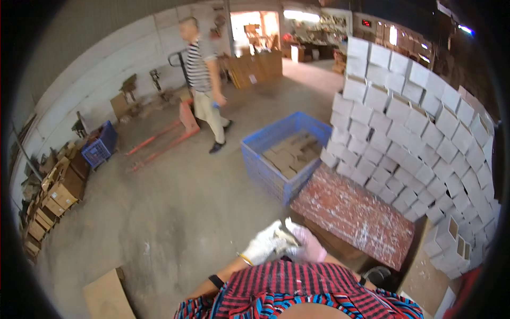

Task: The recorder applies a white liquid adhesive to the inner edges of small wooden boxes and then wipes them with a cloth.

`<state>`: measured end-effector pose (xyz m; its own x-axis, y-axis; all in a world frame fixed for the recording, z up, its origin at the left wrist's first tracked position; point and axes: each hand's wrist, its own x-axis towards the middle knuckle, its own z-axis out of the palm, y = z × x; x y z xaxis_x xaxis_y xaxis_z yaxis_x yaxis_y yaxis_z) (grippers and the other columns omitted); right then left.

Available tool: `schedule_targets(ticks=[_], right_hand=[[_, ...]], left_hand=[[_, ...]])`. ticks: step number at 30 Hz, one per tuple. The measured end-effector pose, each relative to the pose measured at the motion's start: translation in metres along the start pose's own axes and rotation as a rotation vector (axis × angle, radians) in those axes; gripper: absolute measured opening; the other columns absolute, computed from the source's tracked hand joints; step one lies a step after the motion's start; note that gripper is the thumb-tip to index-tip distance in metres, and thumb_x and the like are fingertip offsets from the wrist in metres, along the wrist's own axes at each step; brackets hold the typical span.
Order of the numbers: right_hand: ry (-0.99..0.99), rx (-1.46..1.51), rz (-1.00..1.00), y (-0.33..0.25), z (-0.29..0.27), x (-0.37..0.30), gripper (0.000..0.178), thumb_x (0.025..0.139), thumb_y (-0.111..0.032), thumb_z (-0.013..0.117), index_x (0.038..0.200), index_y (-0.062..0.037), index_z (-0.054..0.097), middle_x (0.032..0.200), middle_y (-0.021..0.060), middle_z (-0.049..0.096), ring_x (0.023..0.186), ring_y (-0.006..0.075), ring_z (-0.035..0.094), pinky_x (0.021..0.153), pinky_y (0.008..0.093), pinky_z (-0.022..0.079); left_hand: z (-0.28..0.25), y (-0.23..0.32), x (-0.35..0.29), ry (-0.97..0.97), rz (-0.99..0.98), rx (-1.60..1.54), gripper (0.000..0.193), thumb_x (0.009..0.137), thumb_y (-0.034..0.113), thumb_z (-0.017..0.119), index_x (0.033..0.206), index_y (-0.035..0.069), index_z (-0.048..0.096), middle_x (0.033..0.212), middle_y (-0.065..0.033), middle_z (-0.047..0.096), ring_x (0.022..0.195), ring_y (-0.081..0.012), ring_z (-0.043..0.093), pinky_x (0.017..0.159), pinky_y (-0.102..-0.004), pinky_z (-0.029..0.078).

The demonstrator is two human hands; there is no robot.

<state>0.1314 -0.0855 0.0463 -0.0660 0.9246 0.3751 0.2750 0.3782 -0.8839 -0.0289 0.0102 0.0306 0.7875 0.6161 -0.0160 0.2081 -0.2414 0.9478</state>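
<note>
My left hand [264,244], in a white work glove with a yellow cuff edge, is in front of my body at the lower middle. My right hand [309,245] looks pale pink, perhaps gloved, and meets it from the right. The fingers of both hands are bent toward each other and closed around a small greyish thing, too blurred to name. Just beyond them to the right lies a worn red-brown tabletop [358,212] spotted with white; neither hand touches it.
A blue crate [265,173] holding brown cardboard stands beyond the tabletop. White boxes [404,127] rise in a tall stack at right. A person [201,74] walks near a red pallet truck [186,118]. Cardboard cartons [62,191] line the left; a cardboard sheet [108,295] lies lower left.
</note>
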Motion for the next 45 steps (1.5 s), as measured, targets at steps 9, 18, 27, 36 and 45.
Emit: schedule_targets(ticks=[9, 18, 27, 36, 45], right_hand=[[0.333, 0.009, 0.457, -0.01, -0.049, 0.022, 0.028, 0.08, -0.017, 0.061, 0.104, -0.0014, 0.061, 0.088, 0.0086, 0.064, 0.074, 0.0115, 0.055, 0.071, 0.0274, 0.046], [0.638, 0.021, 0.185, -0.001, -0.035, -0.002, 0.039, 0.079, -0.002, 0.059, 0.118, -0.004, 0.057, 0.104, 0.0077, 0.057, 0.098, 0.015, 0.055, 0.086, 0.0283, 0.042], [0.708, -0.826, 0.303, -0.015, 0.009, -0.056, 0.048, 0.075, -0.007, 0.06, 0.122, -0.0041, 0.049, 0.113, 0.0161, 0.053, 0.098, 0.0346, 0.052, 0.087, 0.0394, 0.043], [1.312, -0.73, 0.533, -0.049, 0.106, -0.147, 0.047, 0.081, -0.023, 0.061, 0.123, -0.0062, 0.049, 0.115, 0.0214, 0.053, 0.105, 0.0347, 0.052, 0.091, 0.0374, 0.042], [1.817, -0.284, 0.609, -0.17, 0.225, -0.236, 0.031, 0.087, -0.014, 0.052, 0.116, -0.0074, 0.058, 0.117, 0.0108, 0.059, 0.11, 0.0208, 0.054, 0.094, 0.0294, 0.04]], left_hand=[[-0.004, 0.032, 0.04, 0.079, 0.151, -0.403, 0.057, 0.085, 0.017, 0.06, 0.133, -0.004, 0.035, 0.125, -0.0116, 0.051, 0.104, -0.0199, 0.055, 0.089, -0.0316, 0.045], [0.015, 0.046, 0.049, -0.127, 0.007, -0.682, 0.062, 0.084, 0.02, 0.062, 0.134, -0.003, 0.034, 0.121, -0.0122, 0.052, 0.101, -0.0192, 0.057, 0.079, -0.031, 0.051], [0.041, 0.015, 0.075, -0.714, 0.018, -0.679, 0.06, 0.09, 0.024, 0.054, 0.137, -0.004, 0.029, 0.13, -0.014, 0.044, 0.115, -0.0229, 0.048, 0.096, -0.0332, 0.04], [0.101, 0.042, 0.014, -1.495, -0.436, -0.767, 0.069, 0.092, 0.031, 0.048, 0.142, 0.001, 0.012, 0.132, -0.0138, 0.04, 0.11, -0.0256, 0.051, 0.088, -0.0382, 0.046], [0.151, 0.072, -0.114, -1.889, -0.324, -0.313, 0.081, 0.085, 0.052, 0.052, 0.142, 0.006, 0.018, 0.112, -0.0153, 0.054, 0.09, -0.0258, 0.06, 0.079, -0.037, 0.051]])
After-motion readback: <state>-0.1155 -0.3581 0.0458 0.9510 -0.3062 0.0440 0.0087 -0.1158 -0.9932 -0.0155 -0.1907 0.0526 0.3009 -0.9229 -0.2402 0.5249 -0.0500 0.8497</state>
